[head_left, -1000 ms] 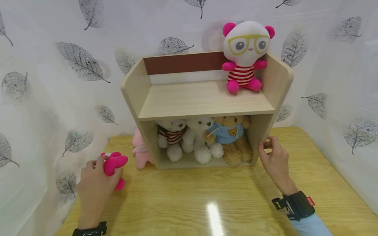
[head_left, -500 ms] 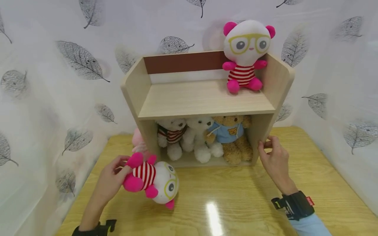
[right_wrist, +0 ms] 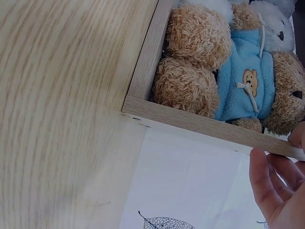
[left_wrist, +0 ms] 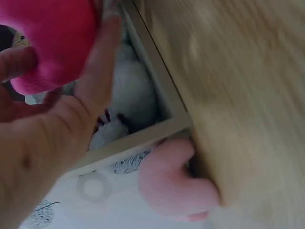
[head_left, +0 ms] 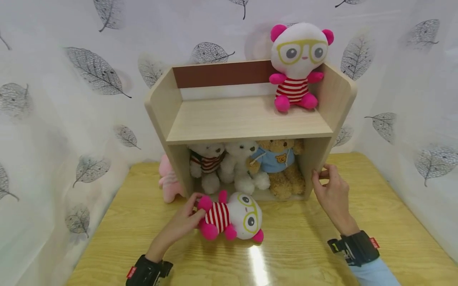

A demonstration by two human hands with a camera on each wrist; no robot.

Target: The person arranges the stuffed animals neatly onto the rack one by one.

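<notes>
My left hand (head_left: 184,220) holds a panda plush toy (head_left: 218,216) by its pink legs, in front of the wooden shelf (head_left: 250,117). The toy lies sideways in the air, head to the right, with yellow glasses and a red-striped body. In the left wrist view, a bright pink leg (left_wrist: 62,52) sits between thumb and fingers. My right hand (head_left: 334,194) pinches the front edge of the shelf's right side panel; in the right wrist view its thumb and fingers (right_wrist: 267,183) lie on either side of that panel.
A matching panda plush (head_left: 293,89) sits on the upper right of the shelf. Below sit a white bear in a striped top (head_left: 208,165), a plain white bear (head_left: 243,171) and a brown bear in a blue hoodie (head_left: 280,163). A pale pink plush (head_left: 169,182) stands left outside.
My left hand has carried the panda plush rightward from the table's left side to before the shelf, and the toy's face has come into sight. My right hand has stayed at the panel.
</notes>
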